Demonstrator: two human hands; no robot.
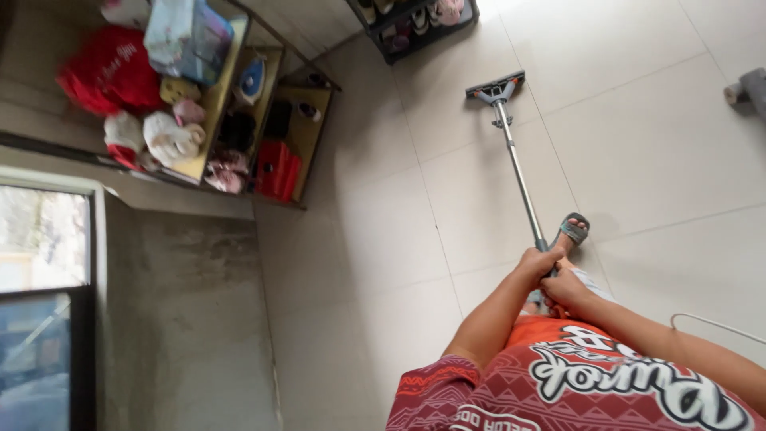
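Note:
A flat mop with a silver pole (519,172) and a dark flat head (495,85) reaches out across the pale floor tiles (638,136). My left hand (539,261) is closed round the pole near its upper end. My right hand (565,285) grips the pole just below it, close to my body. A foot in a grey sandal (572,231) stands beside the pole. I wear a red patterned shirt (574,383).
A wooden shelf (219,88) against the left wall carries bags, soft toys, an iron and a red box. A dark shoe rack (415,24) stands at the far end. A window (44,311) is at the left. A thin white cord (710,322) lies at the right.

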